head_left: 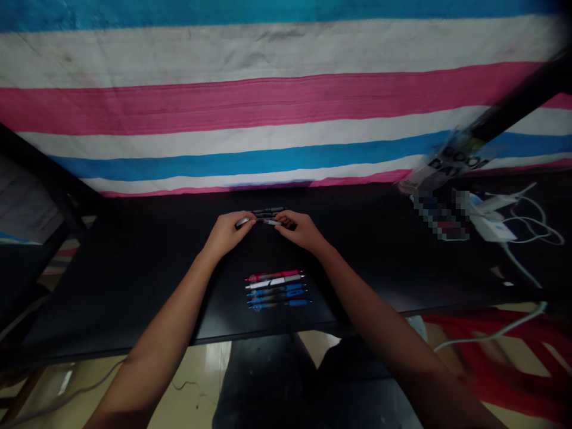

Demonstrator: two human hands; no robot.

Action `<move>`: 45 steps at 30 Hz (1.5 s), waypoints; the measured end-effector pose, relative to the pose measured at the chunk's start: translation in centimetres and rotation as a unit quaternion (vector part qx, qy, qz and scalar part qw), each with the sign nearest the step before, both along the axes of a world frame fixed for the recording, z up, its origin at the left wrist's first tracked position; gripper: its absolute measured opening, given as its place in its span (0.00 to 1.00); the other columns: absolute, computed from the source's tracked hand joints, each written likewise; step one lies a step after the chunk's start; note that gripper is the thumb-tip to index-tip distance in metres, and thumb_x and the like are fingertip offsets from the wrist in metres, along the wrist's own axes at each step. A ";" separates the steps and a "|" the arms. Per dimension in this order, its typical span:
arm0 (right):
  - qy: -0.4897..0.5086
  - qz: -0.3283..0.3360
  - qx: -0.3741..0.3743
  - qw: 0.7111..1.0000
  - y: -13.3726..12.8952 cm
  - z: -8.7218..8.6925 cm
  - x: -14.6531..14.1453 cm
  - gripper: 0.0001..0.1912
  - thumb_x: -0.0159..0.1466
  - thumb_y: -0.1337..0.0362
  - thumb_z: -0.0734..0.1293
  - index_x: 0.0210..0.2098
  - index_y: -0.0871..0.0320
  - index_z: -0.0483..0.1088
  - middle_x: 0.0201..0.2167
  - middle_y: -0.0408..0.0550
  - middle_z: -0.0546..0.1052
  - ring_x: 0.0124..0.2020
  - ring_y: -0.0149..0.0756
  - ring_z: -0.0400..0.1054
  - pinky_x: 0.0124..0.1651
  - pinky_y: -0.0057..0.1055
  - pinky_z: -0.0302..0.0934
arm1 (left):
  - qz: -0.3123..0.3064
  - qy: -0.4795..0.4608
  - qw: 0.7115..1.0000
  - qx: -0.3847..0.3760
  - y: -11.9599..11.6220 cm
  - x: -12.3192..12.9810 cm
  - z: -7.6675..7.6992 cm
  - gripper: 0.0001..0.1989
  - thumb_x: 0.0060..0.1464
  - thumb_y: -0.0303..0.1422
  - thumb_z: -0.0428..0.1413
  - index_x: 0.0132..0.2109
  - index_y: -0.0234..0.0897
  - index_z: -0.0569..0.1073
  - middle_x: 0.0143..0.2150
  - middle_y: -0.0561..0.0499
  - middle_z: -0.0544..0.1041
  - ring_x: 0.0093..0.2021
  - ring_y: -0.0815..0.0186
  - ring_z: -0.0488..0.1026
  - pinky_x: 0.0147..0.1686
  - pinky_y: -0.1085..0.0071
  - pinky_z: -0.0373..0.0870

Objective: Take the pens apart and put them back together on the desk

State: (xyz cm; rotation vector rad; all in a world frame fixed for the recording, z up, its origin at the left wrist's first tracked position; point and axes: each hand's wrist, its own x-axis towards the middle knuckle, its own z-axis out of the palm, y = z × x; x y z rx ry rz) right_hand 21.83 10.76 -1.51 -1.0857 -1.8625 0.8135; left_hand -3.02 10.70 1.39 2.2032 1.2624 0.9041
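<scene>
Near the far side of the black table, my left hand is closed, thumb against fingers, around a light-coloured pen end. Opposite it, my right hand pinches a slim pen with a pale barrel. Whether both hands grip one pen or two cannot be made out. Just beyond my fingertips lie a few dark pens, partly covered by the hands. Closer to me, several pens rest in a row: a red pen, a white pen and blue pens.
Striped plastic sheeting hangs behind the black table. On the right are a clear bag with lettering, a blurred-out item and a white power strip with cables. A red stool stands below the right front edge.
</scene>
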 end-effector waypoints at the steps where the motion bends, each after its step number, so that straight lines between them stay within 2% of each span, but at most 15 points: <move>1: -0.005 0.004 0.001 1.000 0.0 0.0 0.0 0.09 0.61 0.61 0.69 0.40 0.55 0.77 0.34 0.47 0.80 0.30 0.35 0.69 0.35 0.32 0.64 | 0.006 -0.002 1.000 -0.004 0.0 0.0 0.0 0.13 0.64 0.41 0.55 0.47 0.39 0.80 0.46 0.47 0.83 0.44 0.59 0.79 0.45 0.68 0.70; 6: -0.024 0.004 0.001 1.000 0.2 -0.2 0.1 0.09 0.63 0.61 0.68 0.40 0.55 0.79 0.33 0.46 0.81 0.27 0.34 0.68 0.33 0.31 0.63 | 0.029 0.003 0.999 -0.033 0.1 -0.1 -0.3 0.21 0.59 0.41 0.60 0.56 0.38 0.76 0.41 0.49 0.82 0.36 0.63 0.77 0.39 0.71 0.70; 10: -0.009 -0.001 -0.010 1.000 0.3 -0.3 0.2 0.08 0.62 0.61 0.68 0.39 0.55 0.77 0.30 0.45 0.80 0.26 0.33 0.67 0.31 0.30 0.61 | 0.036 0.014 0.999 -0.028 0.0 0.0 -0.3 0.18 0.61 0.42 0.58 0.53 0.37 0.77 0.38 0.49 0.81 0.34 0.63 0.75 0.36 0.71 0.68; 16: 0.010 0.024 -0.032 0.999 0.2 -0.2 0.4 0.10 0.64 0.63 0.66 0.44 0.55 0.75 0.33 0.46 0.81 0.29 0.35 0.71 0.36 0.33 0.65 | 0.025 0.026 0.999 -0.038 0.1 0.0 -0.5 0.16 0.62 0.40 0.55 0.50 0.36 0.79 0.39 0.48 0.82 0.31 0.64 0.74 0.34 0.70 0.67; 18: 0.013 0.026 -0.046 0.999 0.2 -0.1 0.4 0.08 0.65 0.63 0.65 0.42 0.55 0.74 0.33 0.47 0.81 0.29 0.35 0.72 0.36 0.33 0.65 | 0.031 0.020 0.998 -0.047 0.2 -0.1 -0.7 0.16 0.61 0.38 0.55 0.50 0.36 0.79 0.37 0.48 0.82 0.30 0.64 0.73 0.33 0.70 0.66; 22: 0.030 0.026 -0.073 0.997 0.2 -0.2 0.4 0.05 0.63 0.62 0.67 0.37 0.56 0.72 0.31 0.47 0.80 0.28 0.35 0.72 0.35 0.33 0.66 | 0.027 -0.029 0.995 -0.092 0.3 -0.2 -1.0 0.16 0.60 0.36 0.54 0.52 0.35 0.78 0.35 0.49 0.81 0.30 0.65 0.75 0.33 0.69 0.69; 29: 0.067 0.028 -0.093 0.993 0.4 -0.7 0.4 0.11 0.60 0.58 0.71 0.37 0.56 0.68 0.30 0.46 0.78 0.29 0.34 0.73 0.34 0.32 0.67 | -0.007 -0.170 0.965 -0.199 0.1 0.4 -0.7 0.17 0.60 0.39 0.57 0.51 0.32 0.74 0.34 0.46 0.80 0.27 0.66 0.77 0.27 0.72 0.72; 34: 0.084 0.032 -0.096 0.991 0.5 -0.9 0.4 0.14 0.61 0.55 0.72 0.37 0.55 0.66 0.28 0.43 0.76 0.29 0.34 0.74 0.35 0.32 0.68 | -0.022 -0.197 0.951 -0.238 0.2 0.6 -0.7 0.17 0.60 0.40 0.58 0.50 0.32 0.72 0.33 0.46 0.80 0.27 0.66 0.78 0.28 0.71 0.73; 40: 0.082 0.037 -0.094 0.991 0.5 -0.8 0.4 0.15 0.61 0.57 0.72 0.45 0.57 0.73 0.35 0.48 0.80 0.32 0.38 0.77 0.40 0.36 0.71 | -0.036 -0.168 0.953 -0.251 0.3 0.4 -0.8 0.15 0.60 0.41 0.59 0.48 0.34 0.72 0.32 0.47 0.80 0.27 0.67 0.77 0.29 0.72 0.72; 45: 0.083 0.040 -0.097 0.991 0.5 -0.7 0.6 0.14 0.60 0.58 0.72 0.43 0.58 0.74 0.35 0.51 0.81 0.34 0.40 0.78 0.42 0.37 0.72 | -0.038 -0.171 0.948 -0.265 0.5 0.3 -0.9 0.17 0.59 0.43 0.60 0.46 0.33 0.72 0.35 0.45 0.81 0.30 0.65 0.78 0.32 0.70 0.73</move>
